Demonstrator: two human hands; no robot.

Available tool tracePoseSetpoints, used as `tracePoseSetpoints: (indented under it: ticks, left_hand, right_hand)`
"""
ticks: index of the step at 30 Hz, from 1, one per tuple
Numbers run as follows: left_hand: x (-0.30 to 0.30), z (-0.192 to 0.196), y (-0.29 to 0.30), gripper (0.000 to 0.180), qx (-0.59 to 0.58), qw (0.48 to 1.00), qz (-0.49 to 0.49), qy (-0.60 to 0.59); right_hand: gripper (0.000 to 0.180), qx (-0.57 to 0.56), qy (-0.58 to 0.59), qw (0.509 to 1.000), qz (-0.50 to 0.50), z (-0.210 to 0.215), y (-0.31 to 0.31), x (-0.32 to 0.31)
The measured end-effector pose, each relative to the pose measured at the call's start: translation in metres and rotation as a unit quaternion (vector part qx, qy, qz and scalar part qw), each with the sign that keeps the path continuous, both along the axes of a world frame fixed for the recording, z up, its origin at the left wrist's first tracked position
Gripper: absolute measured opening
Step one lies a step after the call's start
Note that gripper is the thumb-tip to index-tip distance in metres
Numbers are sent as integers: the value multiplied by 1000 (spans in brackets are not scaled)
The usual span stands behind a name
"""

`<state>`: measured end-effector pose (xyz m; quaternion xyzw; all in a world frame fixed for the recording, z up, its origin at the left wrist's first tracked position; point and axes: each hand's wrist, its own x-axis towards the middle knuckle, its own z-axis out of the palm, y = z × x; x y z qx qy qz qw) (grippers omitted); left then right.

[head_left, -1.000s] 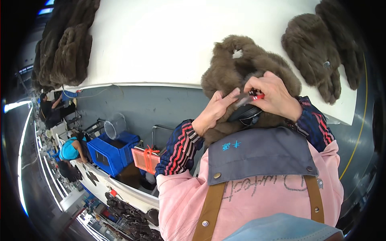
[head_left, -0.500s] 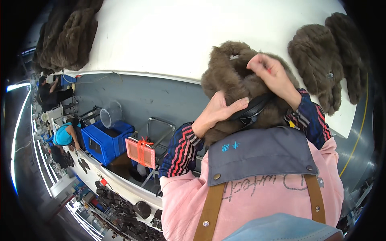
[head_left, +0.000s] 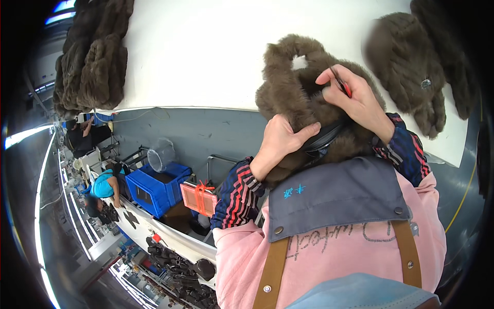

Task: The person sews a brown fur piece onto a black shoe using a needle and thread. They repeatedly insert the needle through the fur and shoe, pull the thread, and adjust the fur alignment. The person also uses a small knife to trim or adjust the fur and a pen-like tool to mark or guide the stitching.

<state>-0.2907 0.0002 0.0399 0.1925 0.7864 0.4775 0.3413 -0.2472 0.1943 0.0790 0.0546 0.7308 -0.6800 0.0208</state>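
A brown furry bag (head_left: pixel 288 98) with a looped handle sits at the near edge of the white table, against my apron. My left hand (head_left: pixel 282 138) grips its fur, with the thumb along the black zipper (head_left: pixel 325 138). Over the right side of the bag, my right hand (head_left: pixel 356 97) is closed on a small dark pointed tool with a red part (head_left: pixel 348 90); its exact kind is hard to make out. The tool's tip is close to the fur by the handle loop. The underside of the bag is hidden by my hands and apron.
More brown furry pieces (head_left: pixel 409 67) lie on the table (head_left: pixel 195 51) at the right, one with a shiny round fitting. A furry stack (head_left: pixel 100 67) is at the far left. Blue crates (head_left: pixel 159 188), a pink frame (head_left: pixel 198 198) and people (head_left: pixel 105 183) are beyond the table's left side.
My right hand has turned slightly, and the tool in it now shows clearly. The left hand keeps its grip on the bag. The whole view has shifted a little.
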Motion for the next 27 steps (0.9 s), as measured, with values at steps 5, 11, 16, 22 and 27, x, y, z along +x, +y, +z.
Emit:
tracePoseSetpoints:
  ticks: [5,11,16,22,27]
  left_hand:
    - [2,23,16,13,159,960,66,-219]
    - [-4,15,9,19,146,950,22,-274]
    - [-7,10,8,24,136,955,7,-264]
    - [-10,7,6,21,151,939,13,-310]
    - [-11,24,12,20,184,927,36,-326]
  right_hand:
    - [24,133,19,989,65,12,19,26]
    - [25,257,35,953,155,24,25,33]
    - [24,311,115,930,161,29,16,24]
    - [20,380,168,894,165,26,8,23]
    - [19,397,179,887,156,24,4,20]
